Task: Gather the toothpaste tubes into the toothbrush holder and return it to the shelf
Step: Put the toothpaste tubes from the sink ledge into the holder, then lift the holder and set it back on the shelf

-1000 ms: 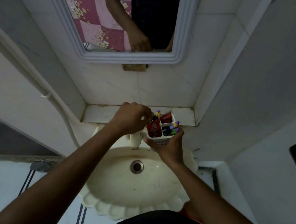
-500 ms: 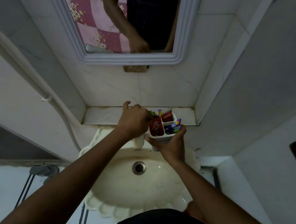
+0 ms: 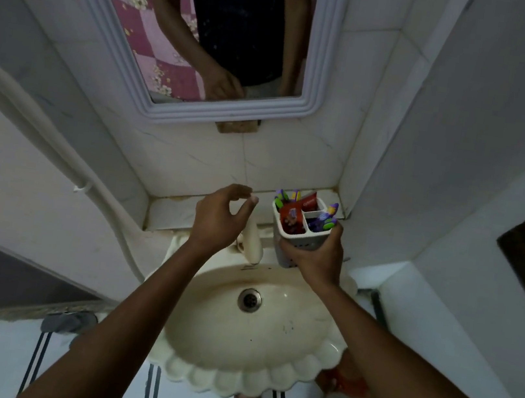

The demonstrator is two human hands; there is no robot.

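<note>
Tiled white shelf (image 3: 180,212) above basin, stained along edge

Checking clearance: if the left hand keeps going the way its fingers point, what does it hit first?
Probably the tiled wall above the shelf. The left hand is open and empty, fingers pointing up and slightly right; the holder sits off to its right. Depth is unclear.

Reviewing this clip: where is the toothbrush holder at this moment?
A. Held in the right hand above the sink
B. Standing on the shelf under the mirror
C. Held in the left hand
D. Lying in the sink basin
A: the right hand grips the toothbrush holder from below, above the sink, while the left hand is open and empty beside it.
</note>
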